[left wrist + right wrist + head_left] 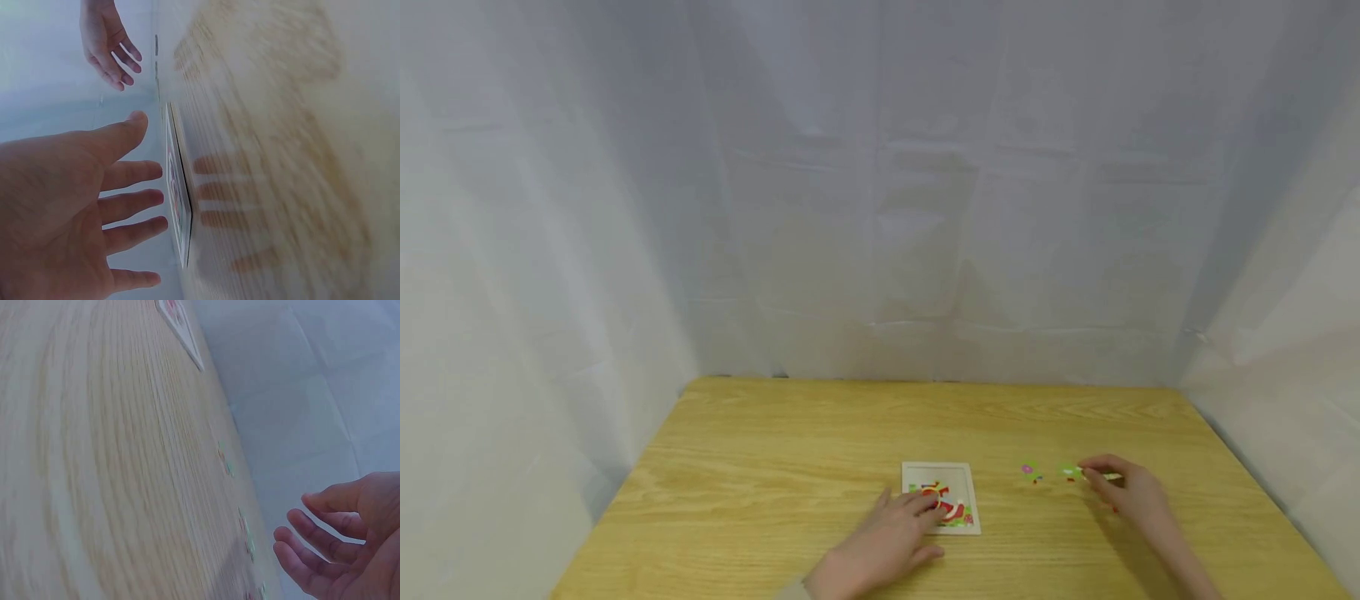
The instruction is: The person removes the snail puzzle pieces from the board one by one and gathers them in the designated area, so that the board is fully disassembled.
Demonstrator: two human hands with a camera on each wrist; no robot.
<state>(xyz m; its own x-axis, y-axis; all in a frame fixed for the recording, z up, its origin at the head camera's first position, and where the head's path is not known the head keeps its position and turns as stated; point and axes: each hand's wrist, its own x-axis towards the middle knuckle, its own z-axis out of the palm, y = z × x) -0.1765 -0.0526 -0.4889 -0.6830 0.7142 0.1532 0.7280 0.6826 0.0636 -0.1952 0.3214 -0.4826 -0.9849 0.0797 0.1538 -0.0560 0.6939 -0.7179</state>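
A white-framed jigsaw board [972, 500], its picture partly filled with red, yellow and green pieces, lies flat on the wooden table. My left hand [891, 533] reaches over its lower left part, and its fingers cover some of the picture. In the left wrist view the left fingers [134, 206] are straight and spread beside the board [178, 187]. Over to the right, my right hand [1131, 496] hovers above small puzzle pieces [1070, 472], partly hiding them. The right wrist view shows that hand [350, 544] with loosely bent fingers and no piece visible between them.
More small coloured pieces [1028, 471] lie between the board and the right hand. The wooden table [775, 442] is bounded by pale hanging sheets [925, 208] at the back and both sides.
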